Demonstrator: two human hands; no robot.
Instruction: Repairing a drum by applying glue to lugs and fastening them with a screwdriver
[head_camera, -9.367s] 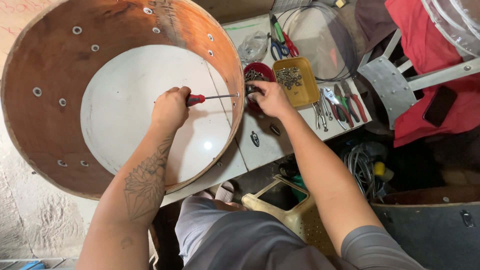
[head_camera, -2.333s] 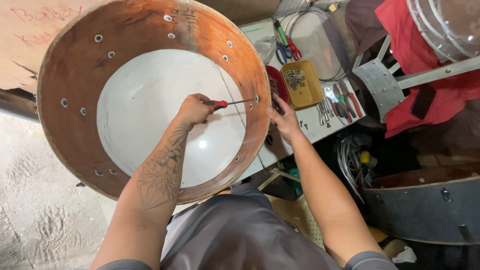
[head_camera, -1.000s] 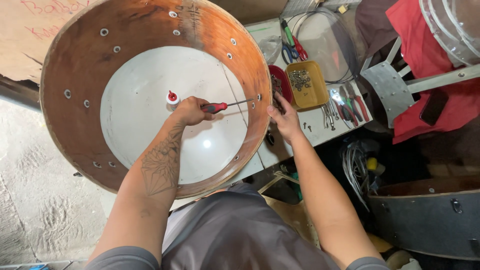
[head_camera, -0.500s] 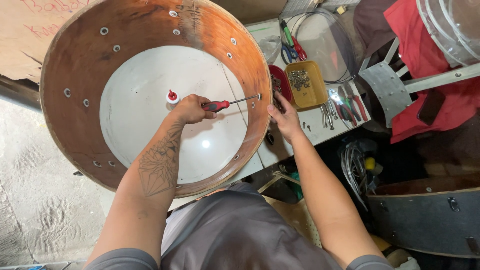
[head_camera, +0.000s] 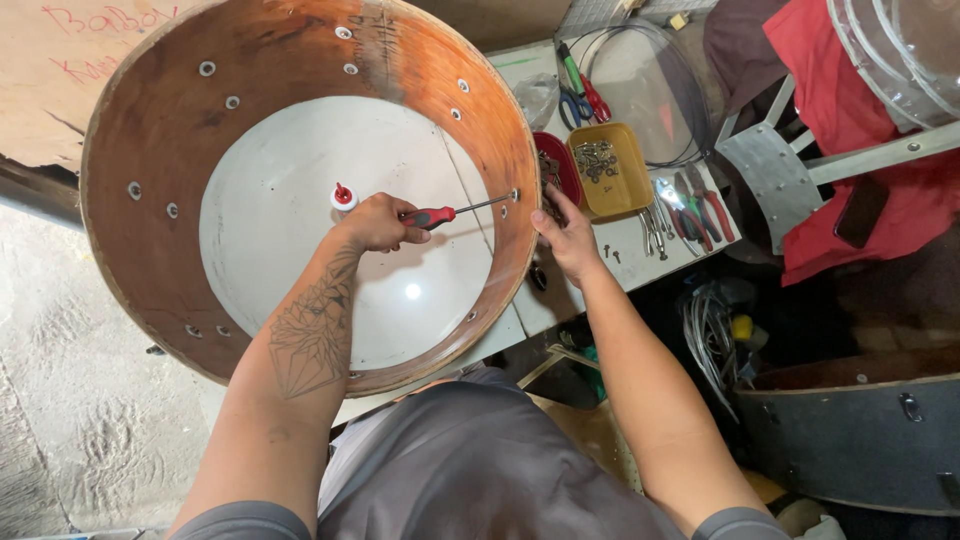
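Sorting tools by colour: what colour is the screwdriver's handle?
Red and black, on the screwdriver in the left hand; head view.

The left hand (head_camera: 375, 222) is curled in a closed fist, its tattooed forearm stretched forward and the wrist nearly straight. The right hand (head_camera: 568, 235) reaches forward on a bare, extended arm, palm down, fingers bent and partly hidden
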